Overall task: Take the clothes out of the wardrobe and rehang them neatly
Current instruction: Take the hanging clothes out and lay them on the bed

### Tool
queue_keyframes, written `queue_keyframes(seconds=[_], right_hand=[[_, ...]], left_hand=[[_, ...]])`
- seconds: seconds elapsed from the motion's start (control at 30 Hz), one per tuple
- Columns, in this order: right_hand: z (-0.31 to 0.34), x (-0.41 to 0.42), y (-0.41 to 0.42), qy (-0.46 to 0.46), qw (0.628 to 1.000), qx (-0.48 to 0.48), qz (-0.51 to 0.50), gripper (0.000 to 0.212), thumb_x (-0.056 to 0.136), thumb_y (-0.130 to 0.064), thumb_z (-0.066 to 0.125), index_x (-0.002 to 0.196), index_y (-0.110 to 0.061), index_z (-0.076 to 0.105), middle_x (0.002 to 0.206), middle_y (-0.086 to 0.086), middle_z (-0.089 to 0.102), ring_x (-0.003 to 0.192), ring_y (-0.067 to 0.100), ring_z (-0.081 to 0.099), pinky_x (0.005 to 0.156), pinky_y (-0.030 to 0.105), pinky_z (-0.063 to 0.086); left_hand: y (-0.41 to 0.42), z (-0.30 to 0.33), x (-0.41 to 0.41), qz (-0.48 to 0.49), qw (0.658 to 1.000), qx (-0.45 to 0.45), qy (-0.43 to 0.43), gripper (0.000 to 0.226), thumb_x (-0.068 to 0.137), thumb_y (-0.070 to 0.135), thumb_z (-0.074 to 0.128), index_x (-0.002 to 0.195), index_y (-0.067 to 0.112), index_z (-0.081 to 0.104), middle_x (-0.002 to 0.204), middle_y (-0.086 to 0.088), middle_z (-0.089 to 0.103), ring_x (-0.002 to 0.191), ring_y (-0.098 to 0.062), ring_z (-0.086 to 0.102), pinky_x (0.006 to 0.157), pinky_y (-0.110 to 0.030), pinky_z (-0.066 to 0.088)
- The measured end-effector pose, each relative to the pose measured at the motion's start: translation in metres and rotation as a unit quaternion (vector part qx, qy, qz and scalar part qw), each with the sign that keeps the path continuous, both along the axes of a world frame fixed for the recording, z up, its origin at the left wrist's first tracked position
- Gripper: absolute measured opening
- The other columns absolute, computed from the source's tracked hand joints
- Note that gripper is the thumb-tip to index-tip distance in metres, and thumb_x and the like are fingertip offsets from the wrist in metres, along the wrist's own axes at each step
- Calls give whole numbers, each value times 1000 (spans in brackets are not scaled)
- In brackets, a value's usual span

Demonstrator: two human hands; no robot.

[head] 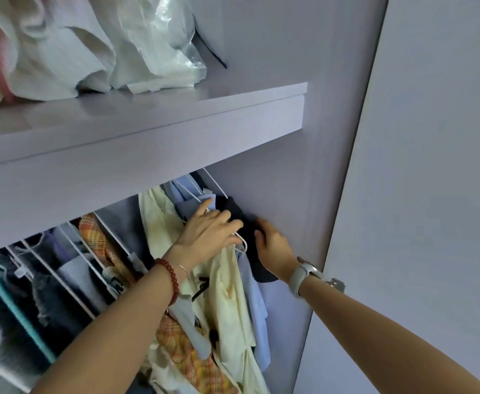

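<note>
Clothes [227,297] hang crowded beneath the shelf [153,132] of a pale lilac wardrobe [287,172], filling the frame from 9 o'clock to 6 o'clock. One shelf crosses the upper half; on it, at 11 o'clock, sit white fabric bundles [62,52] and one crinkled clear plastic bag [162,32]. One wardrobe door [432,194] stands at 3 o'clock.

Two bare forearms reach in from 6 and 5 o'clock. At centre, a cream garment [224,302] hangs against a pale blue shirt [257,302], with one dark navy garment [247,231] just to their right, against the side panel. An orange plaid garment [96,237] hangs at 8 o'clock, among grey and dark pieces too blurred to count. Several white wire hangers [88,263] slant across the left; an exact count cannot be made.

The left hand [209,228] lies over the cream and blue garments, fingers spread and nearly straight, fingertips touching the navy cloth and a white hanger hook [241,241]. The right hand [272,243] curls around the navy garment's right edge, pinching the cloth between thumb and fingers.

One red bead bracelet [169,277] and one thin chain [184,269] circle the left wrist; one white-strapped watch [304,275] circles the right. No writing or brand can be read.
</note>
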State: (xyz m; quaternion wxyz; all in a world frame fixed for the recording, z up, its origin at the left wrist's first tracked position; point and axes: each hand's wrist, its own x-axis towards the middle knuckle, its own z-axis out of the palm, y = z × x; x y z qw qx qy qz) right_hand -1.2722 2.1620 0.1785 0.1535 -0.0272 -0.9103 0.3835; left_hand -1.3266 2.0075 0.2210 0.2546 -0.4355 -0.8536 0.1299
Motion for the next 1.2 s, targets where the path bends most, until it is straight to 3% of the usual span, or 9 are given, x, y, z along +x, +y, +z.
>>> queue_keyframes(seconds=[0.07, 0.17, 0.37, 0.47, 0.6, 0.73, 0.9, 1.03, 1.2], right_hand=[[3, -9, -7, -9, 1000, 13, 16, 42, 97, -17, 39, 138, -8, 36, 136, 13, 49, 122, 32, 46, 96, 28, 31], [6, -19, -17, -21, 998, 45, 32, 40, 97, -19, 41, 135, -7, 40, 132, 15, 52, 120, 34, 48, 95, 32, 35], [20, -26, -41, -4, 997, 74, -15, 35, 99, -31, 32, 114, -4, 49, 109, 22, 61, 102, 41, 54, 79, 40, 41], [26, -16, -43, 38, 993, 106, -42, 37, 100, -30, 27, 108, -1, 48, 99, 22, 63, 93, 44, 55, 70, 39, 36], [37, 3, -37, 77, 985, 144, -63, 37, 100, -30, 26, 109, -1, 48, 95, 22, 64, 90, 44, 56, 66, 37, 32], [56, 18, -26, 121, 978, 158, -66, 36, 100, -29, 27, 110, -2, 49, 92, 20, 65, 87, 43, 56, 65, 35, 29], [42, 54, -6, 137, 976, 167, -41, 39, 100, -33, 27, 107, -3, 51, 83, 18, 66, 79, 41, 59, 61, 33, 32], [18, 104, 11, 148, 972, 180, -21, 67, 86, -51, 11, 100, -5, 57, 69, 15, 65, 65, 41, 59, 57, 35, 38], [-4, 188, 54, 159, 973, 168, -5, 32, 92, -36, 29, 92, -16, 54, 55, 5, 59, 49, 28, 55, 46, 27, 38]], left_hand=[[-11, -4, 2, 2, 1000, 3, -6, 29, 67, 45, 70, 81, 19, 68, 61, 1, 55, 54, -19, 60, 91, -38, 32], [-29, -5, 13, 32, 999, 20, -5, 37, 76, 50, 45, 72, 16, 61, 56, 2, 53, 50, -19, 57, 83, -35, 30], [-55, -4, 30, 73, 996, 39, -28, 44, 71, 54, 38, 64, 16, 60, 53, 1, 53, 46, -19, 58, 80, -37, 29], [-61, 8, 38, 66, 993, 14, -97, 49, 78, 56, 42, 98, 17, 65, 83, -2, 63, 80, -21, 64, 97, -37, 19], [-66, 15, 45, 128, 968, -22, -215, 83, 79, 57, 57, 146, 33, 15, 141, 4, 32, 136, -15, 21, 112, -41, -8], [-62, 27, 58, 197, 946, -78, -244, 101, 80, 46, 65, 145, 36, -11, 155, 0, 0, 143, -23, -9, 112, -53, -7], [-44, 49, 92, 271, 941, -134, -150, 90, 88, 11, 52, 145, 34, -14, 155, -7, -9, 142, -30, -14, 110, -59, -5], [-32, 50, 111, 156, 979, 20, -129, 70, 94, 38, 45, 148, 29, 0, 156, -4, -5, 143, -25, -7, 112, -56, -2], [5, 0, 133, 61, 936, 282, -201, 82, 86, 62, 26, 146, 6, 17, 150, -20, 23, 137, -38, 24, 106, -59, 23]])
